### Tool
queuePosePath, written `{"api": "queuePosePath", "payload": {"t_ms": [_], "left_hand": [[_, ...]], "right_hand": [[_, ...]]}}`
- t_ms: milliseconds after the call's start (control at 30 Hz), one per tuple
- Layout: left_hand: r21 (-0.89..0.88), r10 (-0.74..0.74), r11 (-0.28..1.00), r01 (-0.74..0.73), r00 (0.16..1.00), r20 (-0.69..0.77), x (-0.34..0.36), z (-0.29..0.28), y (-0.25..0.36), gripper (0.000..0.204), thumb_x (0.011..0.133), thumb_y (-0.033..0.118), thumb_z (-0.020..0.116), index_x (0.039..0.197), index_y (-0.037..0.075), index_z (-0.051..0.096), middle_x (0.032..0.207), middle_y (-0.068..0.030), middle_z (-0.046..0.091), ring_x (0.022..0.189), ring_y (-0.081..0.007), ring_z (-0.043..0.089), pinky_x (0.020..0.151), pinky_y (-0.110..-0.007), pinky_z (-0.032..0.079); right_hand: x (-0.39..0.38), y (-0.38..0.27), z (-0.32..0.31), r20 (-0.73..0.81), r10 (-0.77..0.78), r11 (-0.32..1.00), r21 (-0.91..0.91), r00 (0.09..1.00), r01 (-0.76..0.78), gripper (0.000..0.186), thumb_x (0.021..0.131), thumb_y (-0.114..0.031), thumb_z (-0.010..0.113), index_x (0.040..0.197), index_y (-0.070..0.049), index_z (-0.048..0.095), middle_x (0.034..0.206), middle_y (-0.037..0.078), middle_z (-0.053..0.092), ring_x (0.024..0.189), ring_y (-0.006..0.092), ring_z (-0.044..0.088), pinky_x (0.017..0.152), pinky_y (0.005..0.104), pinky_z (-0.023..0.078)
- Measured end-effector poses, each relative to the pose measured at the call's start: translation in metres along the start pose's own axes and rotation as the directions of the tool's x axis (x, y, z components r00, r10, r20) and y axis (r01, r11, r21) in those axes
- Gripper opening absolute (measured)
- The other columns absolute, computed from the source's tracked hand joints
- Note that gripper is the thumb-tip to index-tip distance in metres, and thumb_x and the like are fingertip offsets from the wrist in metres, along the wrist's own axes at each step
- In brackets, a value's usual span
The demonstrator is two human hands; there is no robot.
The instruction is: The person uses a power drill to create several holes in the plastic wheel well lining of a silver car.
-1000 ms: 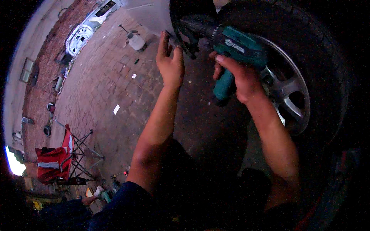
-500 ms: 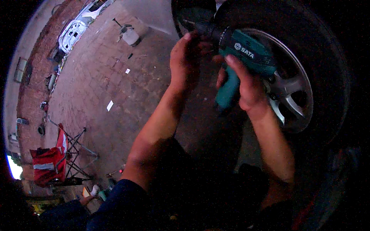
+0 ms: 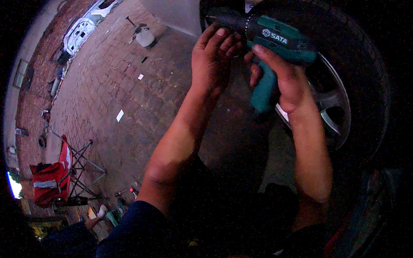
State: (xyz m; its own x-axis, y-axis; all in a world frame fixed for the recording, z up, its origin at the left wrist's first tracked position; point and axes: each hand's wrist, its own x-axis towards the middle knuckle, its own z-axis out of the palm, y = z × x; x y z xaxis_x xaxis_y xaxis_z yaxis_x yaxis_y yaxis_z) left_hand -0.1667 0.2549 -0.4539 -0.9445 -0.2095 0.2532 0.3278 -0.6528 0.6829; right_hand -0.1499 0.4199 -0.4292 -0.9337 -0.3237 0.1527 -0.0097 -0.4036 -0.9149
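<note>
My right hand (image 3: pixel 289 86) is wrapped round the handle of a teal and black cordless drill (image 3: pixel 297 50). The drill lies level across the upper right, its dark chuck end pointing left into a shadowed gap by a grey panel. Just under that nose my left hand (image 3: pixel 211 64) is raised, fingers curled toward the dark area; whatever they hold, if anything, is hidden. Behind the drill stands a car wheel with a silver spoked rim (image 3: pixel 337 101) and a black tire (image 3: pixel 365 81). The drill's tip is too dark to read.
A grey car body panel (image 3: pixel 174 15) borders the wheel. On the paved ground (image 3: pixel 150 99) lie paper scraps and a pale container (image 3: pixel 145 38). A red folding chair (image 3: pixel 50 182) stands at the left, a white car part (image 3: pixel 79 34) farther off. Another person's hand (image 3: pixel 92 222) shows at lower left.
The drill and my right hand have shifted slightly right. My left fingers, dim before, now show more clearly, curled below the drill's nose. The whole view has tilted a little.
</note>
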Motion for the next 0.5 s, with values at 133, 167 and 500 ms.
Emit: {"api": "queuePosePath", "payload": {"t_ms": [133,167,500], "left_hand": [[-0.177,-0.069,0.982,0.069,0.998,0.004,0.005,-0.014,-0.005,0.040,0.094,0.017,0.066,0.128,0.000,0.052,0.110,-0.0130,0.066,0.101,-0.0262,0.067,0.091,-0.037,0.054],[-0.251,-0.126,0.961,0.119,0.992,-0.015,0.005,-0.016,-0.005,0.036,0.093,0.017,0.067,0.124,0.001,0.056,0.111,-0.0114,0.067,0.103,-0.0258,0.067,0.093,-0.038,0.053],[-0.738,-0.041,0.649,0.186,0.977,0.210,0.027,-0.024,-0.024,0.020,0.094,0.011,0.061,0.113,0.006,0.065,0.113,-0.0024,0.071,0.110,-0.0156,0.063,0.104,-0.037,0.045]], "right_hand": [[0.006,-0.011,-0.002,0.024,-0.017,0.997,-0.076,1.000,0.019,0.026,0.088,-0.028,0.076,0.096,-0.005,0.068,0.081,0.005,0.066,0.062,0.0153,0.063,0.059,0.0315,0.052],[0.008,-0.013,-0.005,0.039,0.018,0.993,-0.117,0.999,-0.013,0.025,0.087,-0.027,0.076,0.095,-0.005,0.068,0.081,0.005,0.066,0.062,0.0152,0.063,0.059,0.0314,0.052],[0.006,-0.012,-0.001,0.000,0.080,0.992,-0.102,0.997,-0.080,0.021,0.088,-0.025,0.075,0.090,-0.006,0.068,0.073,0.004,0.064,0.060,0.0149,0.061,0.058,0.0305,0.051]]}}
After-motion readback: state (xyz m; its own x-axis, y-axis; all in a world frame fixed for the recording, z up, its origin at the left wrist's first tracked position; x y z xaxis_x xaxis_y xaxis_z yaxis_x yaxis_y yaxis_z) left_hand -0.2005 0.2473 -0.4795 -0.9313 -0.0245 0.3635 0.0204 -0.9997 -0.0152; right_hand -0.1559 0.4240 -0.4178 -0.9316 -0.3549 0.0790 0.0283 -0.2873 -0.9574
